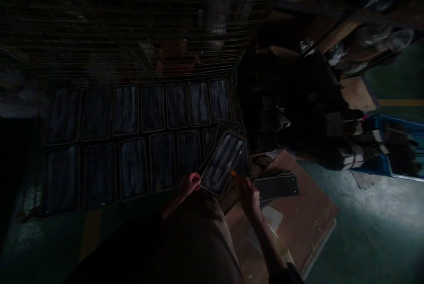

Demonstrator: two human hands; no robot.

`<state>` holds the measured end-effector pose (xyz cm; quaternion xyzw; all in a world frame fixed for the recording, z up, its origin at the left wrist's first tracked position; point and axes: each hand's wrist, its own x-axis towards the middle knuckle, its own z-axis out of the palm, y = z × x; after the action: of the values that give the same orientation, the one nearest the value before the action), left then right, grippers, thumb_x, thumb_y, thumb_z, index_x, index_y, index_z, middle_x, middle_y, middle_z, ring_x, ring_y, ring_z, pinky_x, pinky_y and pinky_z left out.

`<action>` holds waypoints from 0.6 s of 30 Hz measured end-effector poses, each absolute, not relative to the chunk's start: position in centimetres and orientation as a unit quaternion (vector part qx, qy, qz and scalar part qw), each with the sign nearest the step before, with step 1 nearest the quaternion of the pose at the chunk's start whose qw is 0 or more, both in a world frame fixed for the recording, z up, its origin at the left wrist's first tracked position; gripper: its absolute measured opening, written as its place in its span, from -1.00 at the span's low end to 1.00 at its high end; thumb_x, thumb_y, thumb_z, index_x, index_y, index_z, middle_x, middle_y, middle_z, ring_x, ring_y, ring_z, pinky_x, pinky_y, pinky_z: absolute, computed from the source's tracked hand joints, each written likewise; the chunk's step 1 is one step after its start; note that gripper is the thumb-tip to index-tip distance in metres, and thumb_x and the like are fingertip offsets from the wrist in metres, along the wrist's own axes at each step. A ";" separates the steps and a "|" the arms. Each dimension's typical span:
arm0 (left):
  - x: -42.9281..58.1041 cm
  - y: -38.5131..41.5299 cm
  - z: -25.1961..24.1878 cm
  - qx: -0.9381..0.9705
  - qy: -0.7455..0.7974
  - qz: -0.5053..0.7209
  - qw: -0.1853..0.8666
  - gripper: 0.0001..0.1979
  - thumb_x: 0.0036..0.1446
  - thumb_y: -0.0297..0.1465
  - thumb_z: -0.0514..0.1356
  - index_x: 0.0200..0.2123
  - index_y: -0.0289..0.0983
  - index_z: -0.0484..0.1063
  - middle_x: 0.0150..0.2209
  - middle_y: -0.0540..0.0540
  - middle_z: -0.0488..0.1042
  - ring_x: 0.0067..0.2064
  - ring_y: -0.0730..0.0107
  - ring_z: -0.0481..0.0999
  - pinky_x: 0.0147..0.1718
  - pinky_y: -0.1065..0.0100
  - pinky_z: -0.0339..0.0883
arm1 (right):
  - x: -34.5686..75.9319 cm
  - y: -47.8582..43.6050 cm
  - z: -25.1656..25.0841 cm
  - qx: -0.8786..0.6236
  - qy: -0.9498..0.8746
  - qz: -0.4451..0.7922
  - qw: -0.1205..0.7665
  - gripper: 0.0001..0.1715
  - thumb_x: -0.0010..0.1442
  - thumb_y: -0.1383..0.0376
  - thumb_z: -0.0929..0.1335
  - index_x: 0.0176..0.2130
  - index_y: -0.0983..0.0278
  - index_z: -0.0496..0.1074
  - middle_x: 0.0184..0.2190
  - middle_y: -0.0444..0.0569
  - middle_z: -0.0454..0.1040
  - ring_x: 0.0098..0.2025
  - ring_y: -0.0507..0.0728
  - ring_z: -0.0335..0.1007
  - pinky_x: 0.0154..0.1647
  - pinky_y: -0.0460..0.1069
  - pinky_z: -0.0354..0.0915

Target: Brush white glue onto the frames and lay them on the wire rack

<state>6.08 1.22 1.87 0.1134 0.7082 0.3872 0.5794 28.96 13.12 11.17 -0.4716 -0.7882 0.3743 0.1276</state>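
Observation:
A dark rectangular plate (222,160) with rounded corners and pale streaks lies tilted in front of me, on top of other plates. My left hand (190,183) pinches its lower left corner. In my right hand (249,196) is a small brush (233,172) with an orange handle, its tip at the plate's right side. The bristles are hard to make out in the dim light. To the right of that hand, a few unstreaked dark plates (276,186) with holes near the corners are stacked.
Two rows of similar streaked plates (132,167) stretch left, beside a wire cage (126,50). A wooden board (306,204) is at lower right. A blue crate (386,142) and dark piled goods (318,111) stand farther right.

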 end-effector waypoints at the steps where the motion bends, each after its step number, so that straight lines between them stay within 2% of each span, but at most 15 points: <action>1: 6.1 1.3 1.9 0.114 0.706 0.391 0.579 -0.90 -0.10 -0.44 0.25 -0.45 -0.29 0.37 -0.60 0.12 0.40 -0.62 0.55 0.42 -0.61 0.52 0.30 | 28.5 13.7 11.3 -0.459 -0.789 0.387 0.129 -0.68 0.30 0.31 0.19 -0.04 0.20 0.42 -0.20 -0.01 0.48 -0.24 0.08 0.46 -0.25 -0.09 0.34; 6: 6.2 1.4 1.9 0.111 0.692 0.405 0.587 -0.81 -0.15 -0.42 0.28 -0.39 -0.29 0.40 -0.56 0.11 0.39 -0.57 0.52 0.44 -0.57 0.49 0.36 | 26.2 16.5 10.8 -0.357 -0.803 0.466 0.105 -0.65 0.31 0.32 0.15 -0.05 0.19 0.44 -0.20 -0.02 0.50 -0.23 0.06 0.47 -0.24 -0.10 0.35; 13: 6.1 1.5 1.7 0.117 0.693 0.403 0.587 -0.78 -0.14 -0.41 0.28 -0.34 -0.28 0.39 -0.57 0.12 0.38 -0.60 0.54 0.42 -0.60 0.50 0.35 | 24.8 24.3 10.3 -0.426 -0.814 0.328 0.219 -0.67 0.31 0.28 0.18 -0.03 0.25 0.41 -0.17 0.03 0.47 -0.19 0.11 0.43 -0.18 -0.04 0.34; 18: 6.2 1.8 3.0 0.090 0.694 0.388 0.599 -0.76 -0.14 -0.42 0.28 -0.33 -0.29 0.38 -0.53 0.10 0.42 -0.60 0.55 0.44 -0.63 0.53 0.31 | 25.9 22.6 10.7 -0.418 -0.867 0.239 0.128 -0.61 0.27 0.39 0.16 0.02 0.26 0.40 -0.21 0.04 0.46 -0.31 0.10 0.40 -0.37 -0.07 0.27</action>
<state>6.23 1.84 3.03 0.0897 0.6943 0.3880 0.5995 25.94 22.60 10.71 -0.4178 -0.8672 0.2387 0.1280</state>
